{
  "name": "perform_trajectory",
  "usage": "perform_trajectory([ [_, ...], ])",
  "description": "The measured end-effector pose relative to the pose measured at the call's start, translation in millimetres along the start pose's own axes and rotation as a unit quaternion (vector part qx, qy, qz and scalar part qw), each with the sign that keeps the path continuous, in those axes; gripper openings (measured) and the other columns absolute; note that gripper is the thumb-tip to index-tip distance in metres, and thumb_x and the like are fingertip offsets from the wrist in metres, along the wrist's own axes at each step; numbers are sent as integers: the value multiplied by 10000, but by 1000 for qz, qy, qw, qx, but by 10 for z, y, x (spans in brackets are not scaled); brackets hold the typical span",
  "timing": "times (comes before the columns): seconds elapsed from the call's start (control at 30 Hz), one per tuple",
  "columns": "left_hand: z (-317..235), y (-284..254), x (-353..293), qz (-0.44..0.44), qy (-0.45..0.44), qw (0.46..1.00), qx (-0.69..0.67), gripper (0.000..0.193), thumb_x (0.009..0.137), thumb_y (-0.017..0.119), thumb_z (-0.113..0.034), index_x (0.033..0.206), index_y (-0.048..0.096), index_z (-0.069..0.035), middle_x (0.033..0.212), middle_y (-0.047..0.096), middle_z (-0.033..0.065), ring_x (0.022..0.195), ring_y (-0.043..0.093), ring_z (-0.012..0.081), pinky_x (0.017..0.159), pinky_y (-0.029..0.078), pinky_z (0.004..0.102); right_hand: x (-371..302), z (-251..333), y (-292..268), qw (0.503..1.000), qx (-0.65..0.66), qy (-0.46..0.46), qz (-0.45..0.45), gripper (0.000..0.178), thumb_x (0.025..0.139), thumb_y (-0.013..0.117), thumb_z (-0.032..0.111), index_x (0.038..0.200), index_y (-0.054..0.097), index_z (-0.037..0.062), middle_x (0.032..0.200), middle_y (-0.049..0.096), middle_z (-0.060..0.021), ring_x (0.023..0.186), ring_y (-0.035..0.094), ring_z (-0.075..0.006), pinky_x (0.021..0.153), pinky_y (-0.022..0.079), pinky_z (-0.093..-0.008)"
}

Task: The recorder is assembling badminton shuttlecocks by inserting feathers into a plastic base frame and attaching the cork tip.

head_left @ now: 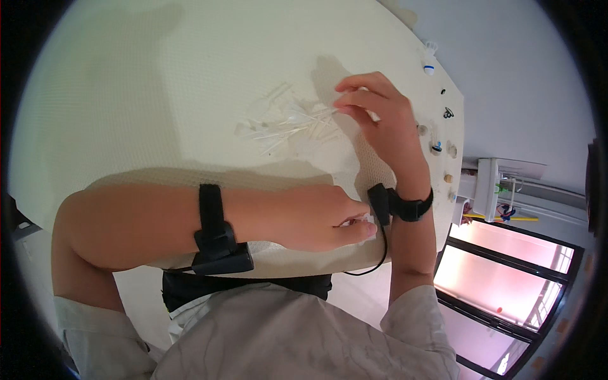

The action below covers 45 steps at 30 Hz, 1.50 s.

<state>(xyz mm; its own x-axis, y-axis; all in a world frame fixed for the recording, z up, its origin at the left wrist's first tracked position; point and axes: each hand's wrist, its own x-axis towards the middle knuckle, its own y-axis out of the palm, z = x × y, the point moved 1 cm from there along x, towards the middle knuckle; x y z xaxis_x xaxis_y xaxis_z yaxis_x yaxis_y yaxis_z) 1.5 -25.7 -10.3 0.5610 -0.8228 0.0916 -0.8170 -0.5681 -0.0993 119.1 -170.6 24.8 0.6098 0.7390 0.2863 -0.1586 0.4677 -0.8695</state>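
Though loose, sticks (286, 131) by right hand (385, 117)

table cover (126, 95): matt, ribbed | thin sticks (277, 133): smooth, plastic-looking | wrist strap (211, 206): matt fabric | shirt (272, 335): cloth

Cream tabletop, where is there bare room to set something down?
Widest bare patch: the tabletop left of the pile of thin white sticks, beyond the left forearm. Another lies beyond the pile, toward the far edge. Crowded: the pile itself, where the right hand is, and the right edge, dotted with small items.
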Motion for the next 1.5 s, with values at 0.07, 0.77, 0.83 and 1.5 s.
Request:
perform_trajectory([
  [0.07, 49, 27, -7, -6, 7, 1000, -8, 400, 1076, 460, -363, 899, 531, -11, 610, 512, 200, 573, 524, 403, 602, 424, 477, -93, 7, -94, 999, 24, 33, -15, 108, 822, 742, -1, 918, 737, 47, 1039, 722, -72, 892, 666, -227, 719, 547, -322],
  [0.77, -32, -24, -8, -80, -62, 975, -198, 389, 1038, 627, -240, 1300, 439, -22, 1010, 538, 35, 808, 488, 84, 692, 436, 256, -586, 112, 105, 788, 550, 233, -154, 71, 910, 684, -18, 949, 655, 34, 981, 715, -96, 723, 544, -73, 580, 364, -202],
  [0.83, -40, -51, -24, -85, -61, 972, -211, 390, 1039, 624, -216, 1320, 432, -25, 1029, 532, 21, 819, 481, 75, 694, 431, 248, -596, 116, 63, 754, 612, 199, -135, 101, 883, 693, -47, 950, 657, 20, 944, 710, -104, 761, 599, -109, 623, 438, -225],
  [1.5, 128, 48, -34, -123, -9, 946, -300, 535, 1018, 616, -220, 1457, 370, -38, 975, 569, 13, 739, 513, 74, 622, 436, 259, -636, 175, -50, 870, 469, 117, -97, 186, 805, 725, -136, 932, 695, -3, 922, 726, -98, 883, 694, -178, 743, 522, -284],
])
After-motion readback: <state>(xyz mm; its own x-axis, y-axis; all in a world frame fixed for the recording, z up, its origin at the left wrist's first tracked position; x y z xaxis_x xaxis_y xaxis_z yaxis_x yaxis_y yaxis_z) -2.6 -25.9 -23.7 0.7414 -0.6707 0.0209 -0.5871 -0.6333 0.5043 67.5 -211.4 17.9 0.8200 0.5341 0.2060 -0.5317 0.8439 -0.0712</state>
